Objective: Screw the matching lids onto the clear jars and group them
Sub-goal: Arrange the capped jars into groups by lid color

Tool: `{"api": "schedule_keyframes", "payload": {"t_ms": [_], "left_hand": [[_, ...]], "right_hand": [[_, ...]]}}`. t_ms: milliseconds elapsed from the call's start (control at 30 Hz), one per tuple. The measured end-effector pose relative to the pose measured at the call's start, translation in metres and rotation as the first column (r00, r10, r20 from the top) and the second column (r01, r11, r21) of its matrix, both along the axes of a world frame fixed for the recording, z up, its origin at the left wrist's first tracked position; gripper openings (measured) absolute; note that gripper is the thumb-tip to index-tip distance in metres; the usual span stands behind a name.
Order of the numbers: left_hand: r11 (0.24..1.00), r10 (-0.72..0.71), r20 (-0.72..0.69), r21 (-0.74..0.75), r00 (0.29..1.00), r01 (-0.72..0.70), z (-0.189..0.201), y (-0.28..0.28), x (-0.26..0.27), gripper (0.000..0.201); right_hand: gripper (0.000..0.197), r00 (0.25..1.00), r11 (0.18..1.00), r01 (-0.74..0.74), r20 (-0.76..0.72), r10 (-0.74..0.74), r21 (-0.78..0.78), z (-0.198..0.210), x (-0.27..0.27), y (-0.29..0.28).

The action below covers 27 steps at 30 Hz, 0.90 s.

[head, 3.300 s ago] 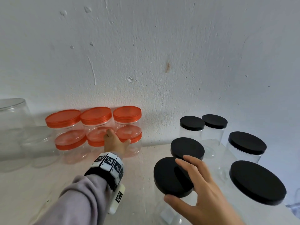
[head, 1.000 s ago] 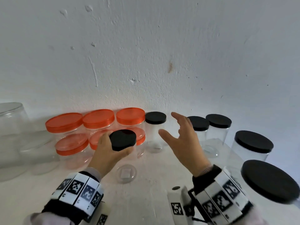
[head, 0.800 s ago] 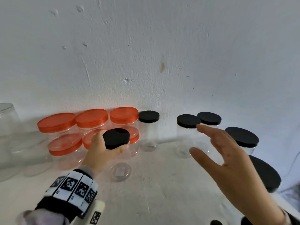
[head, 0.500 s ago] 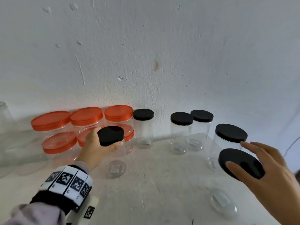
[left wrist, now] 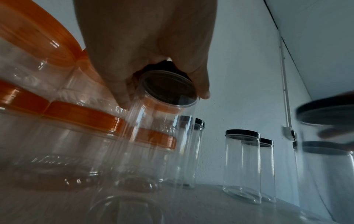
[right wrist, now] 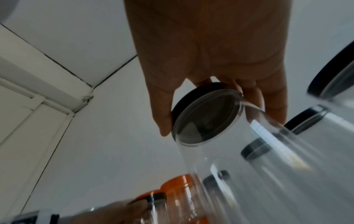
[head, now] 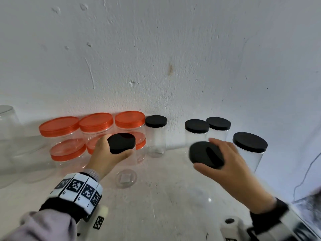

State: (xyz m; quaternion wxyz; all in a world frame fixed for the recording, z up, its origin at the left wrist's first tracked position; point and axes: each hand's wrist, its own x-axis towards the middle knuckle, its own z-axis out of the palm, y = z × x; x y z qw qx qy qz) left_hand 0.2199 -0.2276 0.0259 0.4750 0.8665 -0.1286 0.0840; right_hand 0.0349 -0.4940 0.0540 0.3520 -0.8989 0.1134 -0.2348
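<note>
From the head we see a pale, scuffed desk against a pitted white wall. Our left hand is curled round the black lid of a slim jar standing just before the orange-lidded jars. Our right hand clamps the lid of a wider jar — it is tilted and blurred, off the desk. More black-lidded jars line the wall.

From the left wrist, fingers and thumb wrap the slim jar's lid; the jar leans, and we cannot tell whether its base touches the desk. A cable duct runs down the wall to a small box.

From the right wrist, thumb and fingers grip the wide jar's lid — its clear body slants down to the right. Behind are white wall and a ceiling corner.
</note>
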Motion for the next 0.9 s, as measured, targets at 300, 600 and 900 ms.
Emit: {"api": "schedule_keyframes", "payload": {"t_ms": [300,600,900], "left_hand": [[0.999,-0.016,0.011,-0.037,1.0,0.016,-0.001,0.0,0.001,0.092],[1.0,-0.017,0.017,-0.008,1.0,0.018,-0.003,0.001,0.001,0.093],[0.999,-0.023,0.051,-0.042,0.998,0.025,-0.008,0.0,0.005,0.089]], "right_hand": [[0.083,0.988,0.988,-0.151,-0.018,0.151,0.016,0.0,0.13,0.033],[0.086,0.982,0.986,-0.164,-0.091,0.167,0.031,-0.014,0.162,0.038],[0.069,0.989,0.995,0.038,0.146,-0.024,-0.093,0.016,0.143,0.005]]}}
